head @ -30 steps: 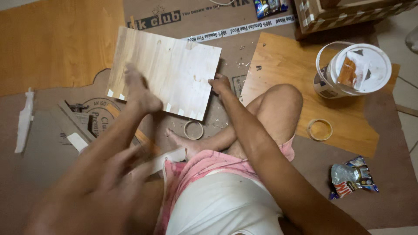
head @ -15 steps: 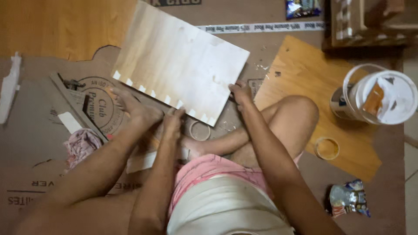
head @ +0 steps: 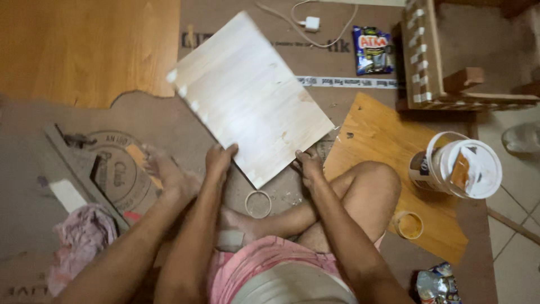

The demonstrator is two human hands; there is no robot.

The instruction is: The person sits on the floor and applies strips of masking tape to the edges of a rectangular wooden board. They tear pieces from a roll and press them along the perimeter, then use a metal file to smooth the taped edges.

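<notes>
Pale plywood panel (head: pixel 250 107): rectangular, tilted, lifted over the brown cardboard floor covering (head: pixel 360 67), notches along its left edge.
Left hand (head: pixel 219 160): fingers clamped on the panel's lower left edge.
Right hand (head: pixel 308 166): fingers closed on the lower right edge near the bottom corner.
Tape ring (head: pixel 258 204): flat on the cardboard, just below the panel, between the forearms.
White plastic tub (head: pixel 458 166): lidded, standing on an orange wood board (head: pixel 382 135) to the right.
Small round cup (head: pixel 409 225): on the same board, below the tub.
Pink rag (head: pixel 79 236): lower left.
Snack packet (head: pixel 373 50): beyond the panel, beside a white charger (head: pixel 309 23).
</notes>
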